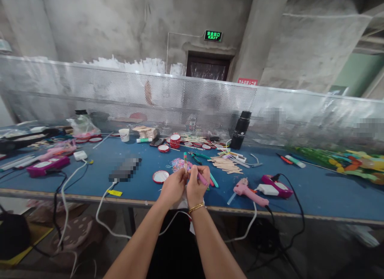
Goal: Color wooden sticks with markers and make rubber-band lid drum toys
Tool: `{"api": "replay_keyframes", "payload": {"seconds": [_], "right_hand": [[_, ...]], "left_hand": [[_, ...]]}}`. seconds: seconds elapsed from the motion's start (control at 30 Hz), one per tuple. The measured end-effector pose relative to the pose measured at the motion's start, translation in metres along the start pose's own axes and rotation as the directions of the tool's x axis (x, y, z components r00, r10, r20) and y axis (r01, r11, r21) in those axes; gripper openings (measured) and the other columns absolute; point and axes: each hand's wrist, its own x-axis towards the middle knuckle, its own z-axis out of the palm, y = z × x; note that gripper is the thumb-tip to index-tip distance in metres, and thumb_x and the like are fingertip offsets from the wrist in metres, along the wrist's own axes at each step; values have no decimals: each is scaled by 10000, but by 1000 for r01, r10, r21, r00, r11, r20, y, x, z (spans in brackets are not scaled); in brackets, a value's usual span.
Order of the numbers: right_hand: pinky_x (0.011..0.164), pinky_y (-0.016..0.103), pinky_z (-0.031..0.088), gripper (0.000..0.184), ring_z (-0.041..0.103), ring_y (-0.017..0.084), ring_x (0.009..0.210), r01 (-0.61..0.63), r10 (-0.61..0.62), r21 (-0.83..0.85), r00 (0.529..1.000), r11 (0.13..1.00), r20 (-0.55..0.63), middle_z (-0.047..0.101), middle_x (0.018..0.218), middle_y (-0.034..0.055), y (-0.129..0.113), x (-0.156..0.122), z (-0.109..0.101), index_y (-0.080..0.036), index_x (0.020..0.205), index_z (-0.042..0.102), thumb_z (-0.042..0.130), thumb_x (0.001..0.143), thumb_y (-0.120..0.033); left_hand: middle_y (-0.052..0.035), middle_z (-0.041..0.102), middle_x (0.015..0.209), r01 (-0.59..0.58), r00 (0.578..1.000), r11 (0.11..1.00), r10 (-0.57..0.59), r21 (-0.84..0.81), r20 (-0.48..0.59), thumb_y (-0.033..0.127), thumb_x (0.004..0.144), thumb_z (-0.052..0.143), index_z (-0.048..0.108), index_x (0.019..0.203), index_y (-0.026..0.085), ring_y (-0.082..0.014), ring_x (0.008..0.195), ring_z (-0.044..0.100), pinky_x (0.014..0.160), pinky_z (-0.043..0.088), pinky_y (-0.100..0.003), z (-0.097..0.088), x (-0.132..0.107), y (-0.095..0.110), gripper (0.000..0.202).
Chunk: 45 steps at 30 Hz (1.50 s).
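Close together at the table's front edge, my two hands meet. My left hand (173, 186) is closed on a narrow craft stick (185, 161), held upright, with green and reddish colour bands near its top. In my right hand (196, 187) is a pinkish-purple marker (202, 178), slanting down to the right; its tip is hidden by the fingers. Behind the hands lies a pile of small coloured rubber bands (177, 164). To the left is a round red-rimmed tin (161, 176). A turquoise marker (214, 180) lies right of my right hand.
Plain craft sticks (226, 164) lie scattered beyond my right hand, near green-handled pliers (196, 157). A pink glue gun (250, 192) and its cable are at the right front edge. A phone (124, 170) lies left, and a black bottle (241, 130) stands at the back.
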Motion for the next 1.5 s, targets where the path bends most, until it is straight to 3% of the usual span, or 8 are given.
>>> {"api": "replay_keyframes", "payload": {"seconds": [0.2, 1.07, 1.5], "right_hand": [[698, 307, 485, 249, 566, 160, 692, 29, -29, -6, 999, 1000, 46, 581, 734, -18, -3, -1, -1, -227, 771, 547, 570, 947, -402], [691, 311, 485, 231, 567, 164, 695, -13, 12, 6, 1000, 1000, 26, 583, 735, -18, -4, -2, -1, -228, 778, 540, 564, 944, -387], [698, 317, 493, 243, 575, 165, 691, 1, -2, 8, 999, 1000, 54, 594, 729, -16, -3, -2, -2, -226, 772, 548, 571, 939, -401]], "left_hand": [[-26, 690, 833, -6, 1000, 1000, 6, -13, -1, 284, 1007, 458, 518, 808, 245, -213, 808, 631, 699, 405, -281, -1, -2, 3, 211], [-11, 648, 766, 3, 1000, 999, -3, -42, -6, 264, 1001, 465, 479, 752, 238, -197, 741, 587, 684, 401, -285, 0, -1, 0, 251], [-26, 690, 820, -15, 1000, 998, 14, -69, -4, 283, 1016, 447, 552, 814, 230, -204, 773, 613, 693, 414, -291, -1, -1, 1, 234]]}}
